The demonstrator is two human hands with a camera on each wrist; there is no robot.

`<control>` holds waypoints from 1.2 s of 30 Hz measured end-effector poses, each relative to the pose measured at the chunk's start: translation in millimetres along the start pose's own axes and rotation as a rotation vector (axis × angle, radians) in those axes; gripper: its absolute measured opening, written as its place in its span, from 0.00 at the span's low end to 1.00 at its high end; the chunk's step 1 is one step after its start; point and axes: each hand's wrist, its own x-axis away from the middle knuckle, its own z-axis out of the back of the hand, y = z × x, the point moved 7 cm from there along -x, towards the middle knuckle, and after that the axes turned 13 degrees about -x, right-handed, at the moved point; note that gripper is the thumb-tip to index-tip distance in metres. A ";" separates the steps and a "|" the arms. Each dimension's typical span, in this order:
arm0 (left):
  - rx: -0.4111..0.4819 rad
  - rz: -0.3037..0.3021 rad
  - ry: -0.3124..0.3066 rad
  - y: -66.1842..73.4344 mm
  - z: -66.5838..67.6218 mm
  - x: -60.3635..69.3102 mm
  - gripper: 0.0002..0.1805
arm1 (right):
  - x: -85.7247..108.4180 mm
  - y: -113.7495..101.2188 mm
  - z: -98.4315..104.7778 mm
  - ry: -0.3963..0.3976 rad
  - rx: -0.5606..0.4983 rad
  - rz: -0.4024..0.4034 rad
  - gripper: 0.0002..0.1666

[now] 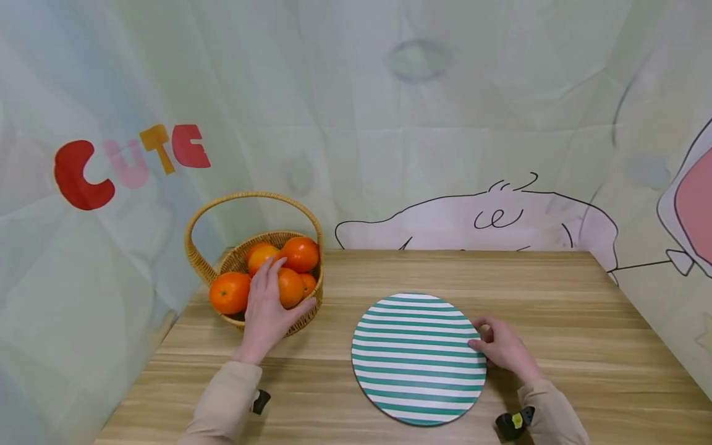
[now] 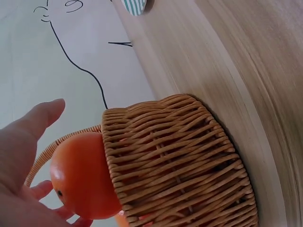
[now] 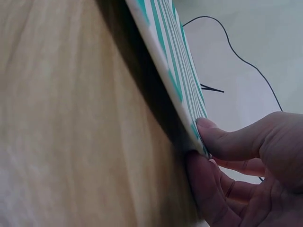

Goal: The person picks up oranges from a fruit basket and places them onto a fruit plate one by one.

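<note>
A wicker basket point(image 1: 303, 320) with a tall handle holds several oranges point(image 1: 301, 254) at the left of the table. My left hand point(image 1: 267, 312) reaches over its near rim with fingers spread. In the left wrist view, an orange point(image 2: 85, 175) lies between the raised thumb and the other fingers; the thumb stands apart from it, and whether the fingertips touch it I cannot tell. A round board point(image 1: 418, 358) with green and white stripes is at the middle. My right hand point(image 1: 503, 346) pinches its right edge, thumb on top and fingers beneath, as the right wrist view shows.
The wooden table point(image 1: 578, 321) runs back to a pale printed curtain point(image 1: 356, 154), which also hangs at both sides. The basket's arched handle point(image 1: 253, 195) rises behind the left hand.
</note>
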 end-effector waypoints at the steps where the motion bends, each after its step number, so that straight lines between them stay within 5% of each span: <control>1: 0.007 0.020 -0.016 -1.9 -0.6 -1.0 0.52 | -0.4 0.4 0.1 0.001 -0.001 0.000 0.22; 19: 0.067 0.151 -0.159 -19.6 -12.9 -5.2 0.52 | -0.3 -0.4 1.5 0.013 0.002 -0.024 0.22; 36: 0.127 0.164 -0.149 -26.0 -20.3 -5.4 0.49 | 1.0 1.1 0.5 0.025 0.000 -0.009 0.20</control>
